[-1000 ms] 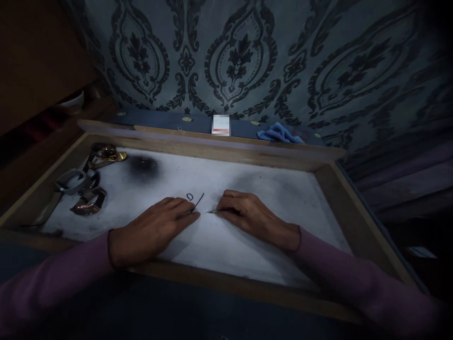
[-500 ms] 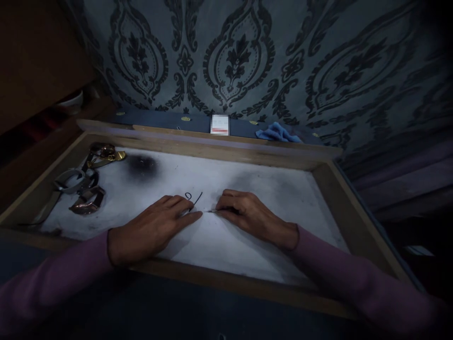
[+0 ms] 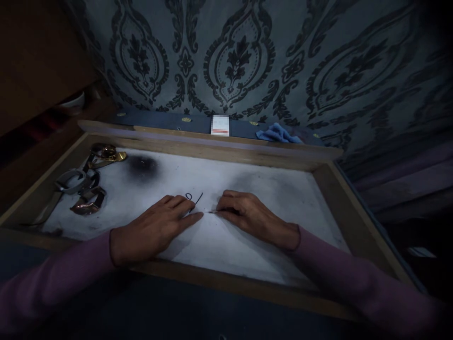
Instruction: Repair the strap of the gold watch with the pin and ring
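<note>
Fingers bent and lying low on the white surface, my left hand [image 3: 155,226] pinches what looks like a thin dark cord [image 3: 198,199] between forefinger and thumb. Part of this cord curls into a small loop past the fingertips, and the rest is hidden under the hand. Opposite it, my right hand [image 3: 253,215] is closed around a slim tool with a fine metal tip [image 3: 212,212]. The tip points left, a short gap from my left thumb; the handle is mostly covered by my fingers.
A shallow wooden tray [image 3: 198,147] with a white bottom surrounds the work. Several wristwatches [image 3: 88,200] lie at its left end. Behind the back rim are a blue cloth [image 3: 279,133] and a small white box [image 3: 220,125]. A patterned wall [image 3: 191,28] rises beyond.
</note>
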The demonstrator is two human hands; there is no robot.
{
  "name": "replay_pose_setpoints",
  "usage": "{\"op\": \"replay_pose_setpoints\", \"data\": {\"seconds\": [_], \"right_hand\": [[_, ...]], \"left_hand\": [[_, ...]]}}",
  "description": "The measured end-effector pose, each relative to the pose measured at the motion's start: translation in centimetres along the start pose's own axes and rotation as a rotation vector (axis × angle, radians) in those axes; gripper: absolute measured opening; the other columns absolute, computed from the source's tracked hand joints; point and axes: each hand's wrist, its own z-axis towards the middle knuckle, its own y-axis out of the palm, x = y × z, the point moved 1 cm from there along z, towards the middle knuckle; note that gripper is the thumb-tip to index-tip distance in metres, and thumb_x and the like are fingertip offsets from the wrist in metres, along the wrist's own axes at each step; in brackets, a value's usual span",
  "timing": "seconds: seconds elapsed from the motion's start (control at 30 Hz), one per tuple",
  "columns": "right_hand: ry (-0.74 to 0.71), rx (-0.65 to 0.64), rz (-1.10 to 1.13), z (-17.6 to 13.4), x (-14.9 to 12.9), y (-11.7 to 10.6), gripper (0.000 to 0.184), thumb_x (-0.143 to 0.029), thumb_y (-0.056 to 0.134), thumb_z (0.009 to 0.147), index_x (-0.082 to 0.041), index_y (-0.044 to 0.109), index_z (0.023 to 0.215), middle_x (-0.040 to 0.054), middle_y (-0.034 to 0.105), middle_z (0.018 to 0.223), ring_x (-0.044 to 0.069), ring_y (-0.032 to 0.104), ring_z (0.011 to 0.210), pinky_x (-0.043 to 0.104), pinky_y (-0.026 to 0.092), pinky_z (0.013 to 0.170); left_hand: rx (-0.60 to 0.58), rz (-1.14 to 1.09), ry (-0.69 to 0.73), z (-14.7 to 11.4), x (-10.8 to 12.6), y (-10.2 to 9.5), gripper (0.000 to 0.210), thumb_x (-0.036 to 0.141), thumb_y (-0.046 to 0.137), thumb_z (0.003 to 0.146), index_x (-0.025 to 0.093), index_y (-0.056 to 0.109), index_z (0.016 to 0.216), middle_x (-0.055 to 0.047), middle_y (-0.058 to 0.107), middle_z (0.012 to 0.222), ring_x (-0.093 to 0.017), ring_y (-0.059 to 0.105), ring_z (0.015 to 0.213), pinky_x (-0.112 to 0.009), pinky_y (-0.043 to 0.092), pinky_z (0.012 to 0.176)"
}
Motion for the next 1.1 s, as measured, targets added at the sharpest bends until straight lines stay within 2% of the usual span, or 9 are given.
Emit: {"op": "replay_pose_setpoints", "data": {"seconds": [0.73,1.1], "right_hand": [[-0.087,0.014,-0.028,0.02,0.20,0.21,0.027,-0.028,0.048,0.099,-0.018,0.072,0.092,0.0057,0.066,0.084,0.015,0.063,0.072,0.028,0.051,0.066],[-0.148,0.058,-0.040,-0.20,0.26,0.83,0.029,-0.027,0.044,0.100,-0.017,0.071,0.096,0.0071,0.065,0.086,0.015,0.062,0.073,0.028,0.052,0.067]], "left_hand": [[-0.001,-0.074,-0.003,0.10,-0.06,-0.53,0.043,0.003,0.038,0.093,0.020,0.048,0.132,-0.010,0.054,0.116,-0.023,0.049,0.104,-0.036,0.042,0.090],[0.049,-0.112,0.026,-0.13,-0.38,-0.41,0.052,0.000,0.038,0.090,0.022,0.046,0.137,-0.011,0.053,0.120,-0.024,0.048,0.107,-0.037,0.042,0.090]]}}
